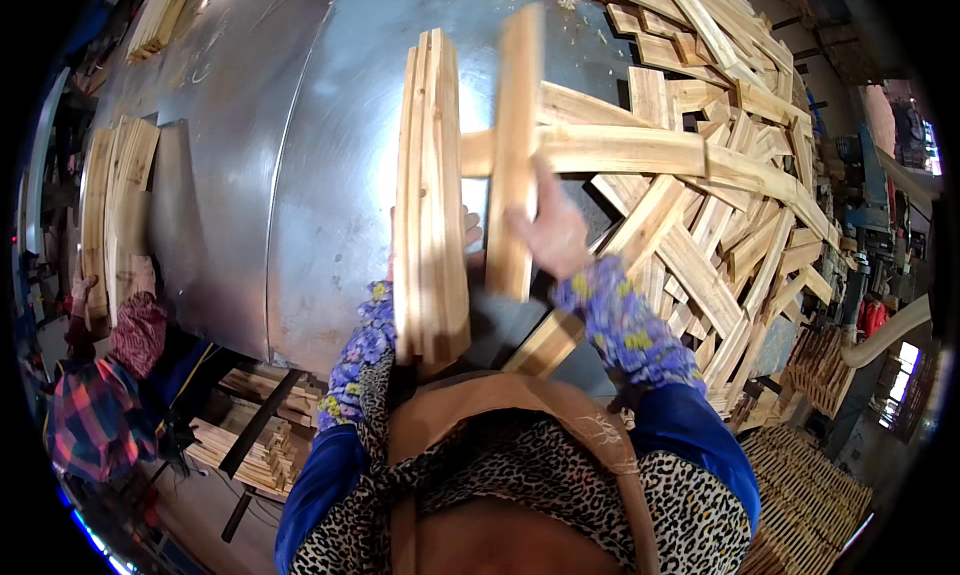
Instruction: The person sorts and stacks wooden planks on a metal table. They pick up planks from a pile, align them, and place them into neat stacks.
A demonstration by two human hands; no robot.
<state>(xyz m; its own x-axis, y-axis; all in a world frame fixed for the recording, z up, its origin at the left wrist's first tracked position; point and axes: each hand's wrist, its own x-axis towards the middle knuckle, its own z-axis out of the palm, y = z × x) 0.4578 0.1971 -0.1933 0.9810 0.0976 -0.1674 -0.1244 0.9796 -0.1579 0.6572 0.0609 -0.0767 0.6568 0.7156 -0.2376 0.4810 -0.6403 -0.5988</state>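
Observation:
A stack of narrow wooden boards [432, 195] stands on edge in front of me, pointing away from my body. My left hand [471, 227] is wrapped round it from beneath, the fingertips showing on its right side and the palm hidden. Just to the right, my right hand [558, 225] grips a single wooden board [515, 145] by its right edge; both are blurred by motion. A gap separates this board from the stack, and the two lie roughly parallel. Behind the held board, a long plank [620, 152] runs crosswise to the right.
A jumbled heap of loose boards [700, 265] covers the right side of the metal table [330, 155]. At the left, a co-worker [105, 405] handles another board stack [115, 195]. More boards [160, 17] lie at the far left. Stacked wood [805, 495] stands at the lower right.

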